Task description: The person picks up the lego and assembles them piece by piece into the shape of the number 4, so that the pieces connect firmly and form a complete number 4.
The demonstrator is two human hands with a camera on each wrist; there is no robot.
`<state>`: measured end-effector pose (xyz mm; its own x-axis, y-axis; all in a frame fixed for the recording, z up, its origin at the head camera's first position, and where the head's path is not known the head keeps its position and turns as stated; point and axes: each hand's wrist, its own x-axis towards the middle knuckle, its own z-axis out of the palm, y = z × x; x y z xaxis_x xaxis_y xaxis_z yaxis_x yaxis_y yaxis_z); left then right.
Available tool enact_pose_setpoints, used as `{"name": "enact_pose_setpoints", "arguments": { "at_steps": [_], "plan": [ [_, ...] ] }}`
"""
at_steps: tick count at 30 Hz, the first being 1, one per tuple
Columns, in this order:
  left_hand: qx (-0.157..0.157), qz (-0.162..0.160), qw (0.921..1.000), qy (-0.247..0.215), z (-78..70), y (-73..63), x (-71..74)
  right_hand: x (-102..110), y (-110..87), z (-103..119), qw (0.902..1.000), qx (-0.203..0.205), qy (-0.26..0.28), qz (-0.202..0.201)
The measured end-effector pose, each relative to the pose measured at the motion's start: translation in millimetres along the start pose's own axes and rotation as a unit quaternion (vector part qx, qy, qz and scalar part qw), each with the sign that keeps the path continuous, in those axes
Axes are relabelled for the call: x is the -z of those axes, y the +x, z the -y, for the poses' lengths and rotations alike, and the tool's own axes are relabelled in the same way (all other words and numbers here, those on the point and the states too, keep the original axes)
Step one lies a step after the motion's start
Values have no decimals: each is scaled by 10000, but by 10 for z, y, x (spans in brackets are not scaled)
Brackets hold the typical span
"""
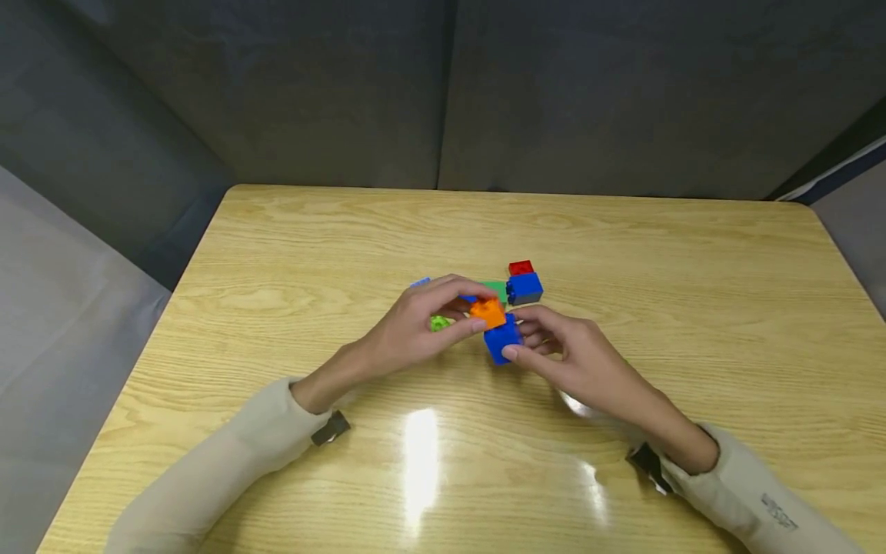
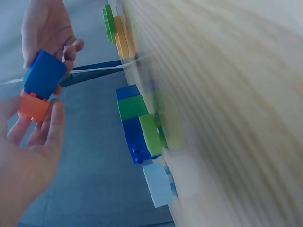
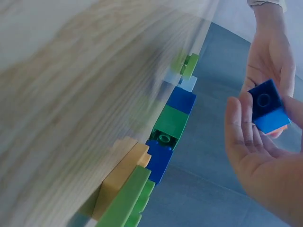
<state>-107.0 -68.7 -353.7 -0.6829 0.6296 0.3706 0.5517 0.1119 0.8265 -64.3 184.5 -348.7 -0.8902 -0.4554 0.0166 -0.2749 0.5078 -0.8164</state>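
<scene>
Above the table, my left hand (image 1: 422,319) pinches an orange toy brick (image 1: 490,312) between thumb and fingers. My right hand (image 1: 581,358) grips a blue toy brick (image 1: 500,345), thumb on its near side. The two bricks meet end to end in the left wrist view, where the orange brick (image 2: 34,107) has studs toward the blue brick (image 2: 46,75). From the right wrist, the hollow underside of the blue brick (image 3: 264,100) shows, and most of the orange one is hidden behind it.
Behind the hands on the wooden table (image 1: 311,238) lie a green brick (image 1: 494,291), another blue brick (image 1: 526,288) and a red brick (image 1: 521,268). A lime brick (image 1: 439,323) shows under the left hand. The right wrist view adds a yellow-orange brick (image 3: 118,177) beside a long green one (image 3: 125,198).
</scene>
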Motion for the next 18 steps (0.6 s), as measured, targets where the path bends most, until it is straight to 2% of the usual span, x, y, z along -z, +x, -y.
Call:
{"name": "enact_pose_setpoints", "arguments": {
  "at_steps": [6,9,14,18],
  "plan": [
    [-413,-241,9988,-90,-25,27,-22,-20,-10,54,9992,95,245,-310],
    [-670,-229,9975,-12,-34,39,-20,-33,-24,72,9976,123,462,-510],
    [-1147,-9,9923,468,-60,42,-49,-45,-46,93,9950,204,753,-631],
    [-1520,-21,9845,876,-72,44,-94,-53,-60,112,9921,394,1000,-651]
  ]
}}
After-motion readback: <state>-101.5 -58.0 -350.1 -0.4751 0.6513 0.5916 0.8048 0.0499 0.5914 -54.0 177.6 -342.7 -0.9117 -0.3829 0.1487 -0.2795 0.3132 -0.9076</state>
